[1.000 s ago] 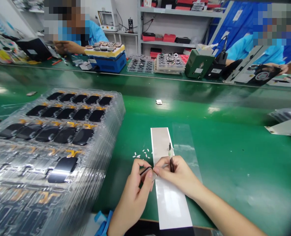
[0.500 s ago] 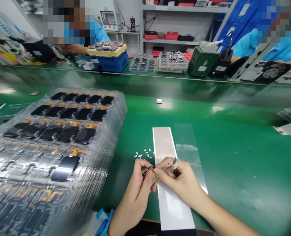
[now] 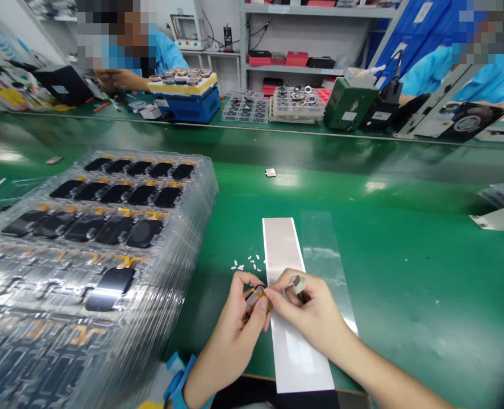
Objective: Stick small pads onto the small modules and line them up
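My left hand [image 3: 244,326] is closed around a small watch display module [image 3: 255,295], dark-edged with a grey back and an orange flex cable [image 3: 261,292]. Thumb and forefinger of my right hand [image 3: 300,304] pinch at the cable by the module's edge; the fingertips hide the exact contact. A slim dark tool with a pale end [image 3: 298,283] is tucked in the same hand. Beneath both hands lies a long adhesive sheet [image 3: 282,241] with a pinkish-grey upper part and white borders. Small white pieces [image 3: 241,267] are scattered to its left.
A tall stack of clear plastic trays [image 3: 196,227] with black displays in several rows stands at left. A transparent film [image 3: 326,244] lies right of the sheet. Farther off sits a small square part [image 3: 270,172]. Two people in blue work beyond the raised ledge [image 3: 252,128].
The module has turned slightly in my left hand, and my right fingertips now cover more of the flex cable. The tool in my right hand has tilted. The whole view has shifted slightly.
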Demonstrator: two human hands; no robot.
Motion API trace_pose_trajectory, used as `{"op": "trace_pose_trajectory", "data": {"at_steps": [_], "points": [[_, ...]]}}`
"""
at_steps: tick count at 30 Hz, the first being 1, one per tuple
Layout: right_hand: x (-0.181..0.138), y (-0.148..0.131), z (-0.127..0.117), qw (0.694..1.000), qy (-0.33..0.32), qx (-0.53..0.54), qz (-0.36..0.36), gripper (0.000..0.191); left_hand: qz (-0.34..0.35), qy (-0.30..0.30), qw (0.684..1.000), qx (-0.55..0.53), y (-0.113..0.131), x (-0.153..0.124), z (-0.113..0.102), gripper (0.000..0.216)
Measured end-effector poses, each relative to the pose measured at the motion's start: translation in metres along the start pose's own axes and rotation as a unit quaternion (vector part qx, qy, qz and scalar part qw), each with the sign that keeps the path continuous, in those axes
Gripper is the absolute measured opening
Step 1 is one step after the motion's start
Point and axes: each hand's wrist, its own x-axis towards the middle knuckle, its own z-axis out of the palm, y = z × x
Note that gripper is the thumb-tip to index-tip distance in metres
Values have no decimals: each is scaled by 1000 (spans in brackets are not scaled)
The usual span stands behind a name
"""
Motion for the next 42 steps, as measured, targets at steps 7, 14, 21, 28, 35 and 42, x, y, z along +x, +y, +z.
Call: {"op": "trace_pose_trajectory", "data": {"at_steps": [7, 14, 21, 28, 35, 42], "points": [[-4, -7, -34, 990, 82, -77, -85, 35, 23, 1, 989, 148, 9, -4, 2, 11], [-20, 20, -47, 990, 132, -31, -49, 26, 164, -105, 844, 499, 21, -15, 12, 24], [-11, 38, -27, 993, 118, -9, -26, 17, 184, -142, 766, 599, 21, -3, 11, 36], [-10, 40, -23, 988, 144, 53, -14, 17, 199, -149, 763, 597, 15, -4, 11, 32], [-15, 22, -35, 976, 166, 138, -14, 20, 172, -107, 830, 519, 18, -6, 13, 28], [-47, 10, -13, 933, 300, 141, -137, 7, 17, 33, 995, 92, 14, -1, 29, 16]]}}
